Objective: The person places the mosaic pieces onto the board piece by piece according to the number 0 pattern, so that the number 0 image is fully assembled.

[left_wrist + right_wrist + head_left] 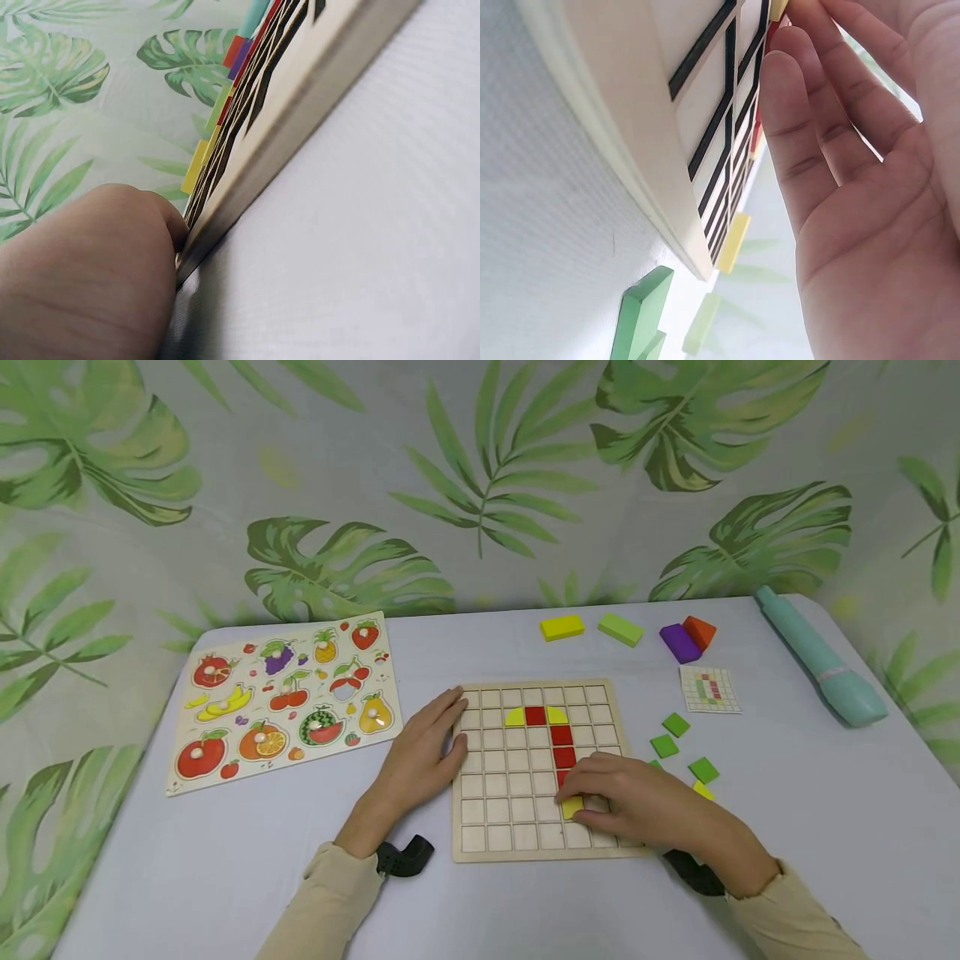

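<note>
Two bare hands are at a square board of pale wood, cut into a grid of cells (510, 857); the right hand (641, 797) is the nearer by far to the small flat yellow tile (572, 808), and pinches it, fingertips at its left and far side, thumb at its near right; so the yellow tile lies to the left of that palm, right at the fingertips, in the fifth column from the left, second row from the near rim; its full outline is hidden, and whether it sits flush in its cell I cannot tell.

The line that matters runs along that column; three red square tiles (564, 757) stand in it one behind another, their long axis going away from the person, and the yellow tile lies just beyond their near end; the fingers cover part of the nearest red one.

The left hand (420, 752) is well apart from the yellow tile, at the opposite side of the board; its fingers are straight and rest on the left rim near the far corner, holding nothing up.

To the right of the board, beyond the right hand's knuckles, lie several loose green square tiles (677, 724); a white card with a printed coloured grid (710, 690) lies farther off.
</note>
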Available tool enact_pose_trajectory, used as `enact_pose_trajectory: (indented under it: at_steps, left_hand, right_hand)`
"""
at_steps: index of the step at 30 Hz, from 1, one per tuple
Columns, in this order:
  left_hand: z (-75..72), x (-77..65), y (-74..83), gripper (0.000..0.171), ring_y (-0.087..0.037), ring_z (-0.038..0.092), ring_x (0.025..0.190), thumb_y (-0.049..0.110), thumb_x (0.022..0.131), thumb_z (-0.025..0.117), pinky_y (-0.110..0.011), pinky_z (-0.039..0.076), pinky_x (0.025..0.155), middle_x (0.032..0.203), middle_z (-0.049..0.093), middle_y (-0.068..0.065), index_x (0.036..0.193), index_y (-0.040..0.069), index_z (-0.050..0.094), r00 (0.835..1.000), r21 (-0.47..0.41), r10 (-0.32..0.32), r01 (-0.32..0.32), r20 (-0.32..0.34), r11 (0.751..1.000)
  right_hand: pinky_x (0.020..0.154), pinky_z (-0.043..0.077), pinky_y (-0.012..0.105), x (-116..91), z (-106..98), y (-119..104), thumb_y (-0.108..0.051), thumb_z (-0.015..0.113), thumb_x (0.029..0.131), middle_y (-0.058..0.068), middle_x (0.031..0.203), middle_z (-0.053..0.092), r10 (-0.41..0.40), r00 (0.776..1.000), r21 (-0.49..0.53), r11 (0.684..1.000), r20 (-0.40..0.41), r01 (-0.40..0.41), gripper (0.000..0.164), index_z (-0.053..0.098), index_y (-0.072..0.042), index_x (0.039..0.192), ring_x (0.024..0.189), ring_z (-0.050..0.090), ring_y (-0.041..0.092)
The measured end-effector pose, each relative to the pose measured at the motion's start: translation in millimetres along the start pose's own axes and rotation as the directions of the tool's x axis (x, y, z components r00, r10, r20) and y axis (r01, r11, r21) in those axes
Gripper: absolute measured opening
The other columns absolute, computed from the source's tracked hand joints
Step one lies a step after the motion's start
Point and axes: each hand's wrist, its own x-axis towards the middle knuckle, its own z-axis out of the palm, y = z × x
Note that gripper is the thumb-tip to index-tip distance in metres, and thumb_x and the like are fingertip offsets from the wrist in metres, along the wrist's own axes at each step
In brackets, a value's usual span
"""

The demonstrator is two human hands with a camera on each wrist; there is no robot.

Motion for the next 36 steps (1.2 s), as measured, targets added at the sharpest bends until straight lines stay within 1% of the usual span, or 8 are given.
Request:
enact_pose_trajectory:
  at_steps: [3, 7, 13, 15, 19, 22, 28, 36]
  left_hand:
    - [0.2, 0.2, -0.4, 0.053, -0.027, 0.036, 0.153, 0.020, 0.102, 0.055, -0.044, 0.032, 0.124, 0.164, 0.039, -0.010, 0.151, 0.000, 0.050, 1.000, 0.005, 0.001, -0.001, -0.001, 1.000]
    - [0.1, 0.2, -0.2, 0.053, -0.026, 0.035, 0.153, 0.020, 0.102, 0.055, -0.043, 0.031, 0.125, 0.165, 0.039, -0.009, 0.151, 0.001, 0.050, 1.000, 0.005, -0.003, 0.003, 0.004, 1.000]
    - [-0.4, -0.1, 0.0, 0.053, -0.027, 0.036, 0.153, 0.020, 0.102, 0.055, -0.044, 0.032, 0.124, 0.164, 0.039, -0.010, 0.151, 0.000, 0.050, 1.000, 0.004, -0.003, 0.003, 0.001, 1.000]
    - [-0.8, -0.2, 0.1, 0.053, -0.027, 0.036, 0.153, 0.020, 0.102, 0.055, -0.044, 0.032, 0.124, 0.164, 0.039, -0.010, 0.151, 0.000, 0.050, 1.000, 0.003, -0.002, 0.002, 0.000, 1.000]
    - [-1.0, -0.7, -0.3, 0.053, -0.027, 0.036, 0.153, 0.020, 0.102, 0.055, -0.045, 0.032, 0.124, 0.164, 0.039, -0.010, 0.150, 0.000, 0.050, 1.000, -0.002, -0.004, 0.004, 0.003, 1.000]
    - [-0.7, -1.0, -0.9, 0.053, -0.027, 0.036, 0.153, 0.020, 0.102, 0.055, -0.045, 0.033, 0.124, 0.164, 0.039, -0.010, 0.150, 0.000, 0.050, 1.000, -0.001, -0.003, 0.003, 0.004, 1.000]
    - [0.0, -0.6, -1.1, 0.053, -0.027, 0.036, 0.152, 0.020, 0.102, 0.055, -0.045, 0.033, 0.124, 0.164, 0.040, -0.010, 0.150, 0.000, 0.050, 1.000, -0.002, 0.000, 0.000, 0.003, 1.000]
    - [0.2, 0.7, -0.7, 0.053, -0.026, 0.036, 0.152, 0.020, 0.102, 0.055, -0.044, 0.032, 0.124, 0.164, 0.040, -0.010, 0.150, 0.000, 0.050, 1.000, -0.002, 0.000, 0.000, -0.001, 1.000]
  right_hand:
    - [0.096, 0.057, 0.037, 0, -1, 1, -0.019, 0.081, 0.090, -0.017, 0.114, 0.069, 0.010, 1.000, -0.002, 1.000, 0.000, -0.010, 0.024, 0.076, -0.024, 0.113, 0.110, 0.064, 0.009]
    - [0.096, 0.057, 0.037, -2, -6, 3, -0.018, 0.081, 0.090, -0.017, 0.115, 0.070, 0.059, 0.998, 0.027, 0.998, -0.007, -0.059, 0.026, 0.076, -0.026, 0.114, 0.111, 0.064, 0.009]
    - [0.084, 0.057, 0.029, -8, -20, 12, -0.016, 0.081, 0.090, -0.017, 0.115, 0.070, 0.157, 0.987, 0.047, 0.987, -0.033, -0.156, 0.027, 0.076, -0.029, 0.113, 0.100, 0.061, 0.006]
    - [0.080, 0.056, 0.027, -11, -24, 18, -0.015, 0.082, 0.089, -0.017, 0.114, 0.070, 0.176, 0.983, 0.051, 0.984, -0.059, -0.173, 0.027, 0.076, -0.028, 0.112, 0.096, 0.060, 0.005]
    - [0.072, 0.056, 0.024, -20, -29, 35, -0.009, 0.084, 0.085, -0.014, 0.107, 0.070, 0.165, 0.975, 0.040, 0.986, -0.151, -0.161, 0.030, 0.076, -0.022, 0.111, 0.088, 0.058, 0.005]
    - [0.070, 0.056, 0.023, -26, -32, 46, -0.006, 0.085, 0.083, -0.010, 0.104, 0.070, 0.165, 0.960, 0.010, 0.986, -0.225, -0.167, 0.031, 0.076, -0.019, 0.110, 0.085, 0.058, 0.004]
    - [0.070, 0.058, 0.027, -34, -35, 64, -0.007, 0.084, 0.084, -0.004, 0.106, 0.073, 0.235, 0.917, -0.034, 0.965, -0.322, -0.260, 0.033, 0.075, -0.014, 0.114, 0.083, 0.061, 0.007]
    - [0.069, 0.058, 0.029, -44, -36, 90, -0.011, 0.084, 0.085, 0.006, 0.109, 0.073, 0.322, 0.873, -0.056, 0.929, -0.367, -0.366, 0.033, 0.074, -0.009, 0.117, 0.088, 0.064, 0.019]
